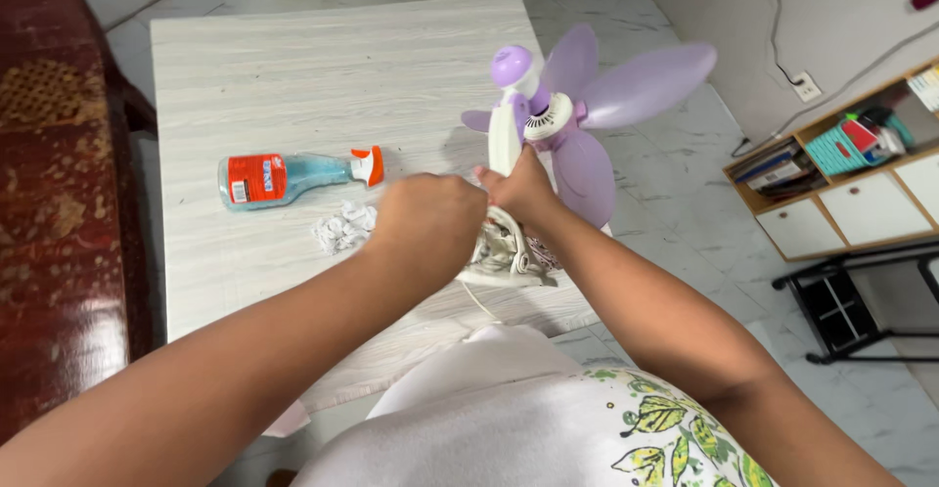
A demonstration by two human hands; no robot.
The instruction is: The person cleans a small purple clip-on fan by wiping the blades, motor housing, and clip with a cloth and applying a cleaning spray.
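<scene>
A small white and purple fan (548, 115) with bare lilac blades stands at the right edge of a pale wood-grain table (323, 66). My right hand (518, 186) grips the fan's white stem just above its base (504, 257). My left hand (427, 225) is closed next to it, over the base, and hides what it holds. A spray bottle (293, 176) of blue liquid with an orange label and orange-white nozzle lies on its side to the left. A crumpled white tissue (344, 227) lies just left of my left hand.
A dark red-brown sofa (49, 203) runs along the table's left side. On the right, over a marble floor, are a low shelf unit (841, 184) with books, a black metal frame (861, 301), and a wall socket (806, 86) with cables.
</scene>
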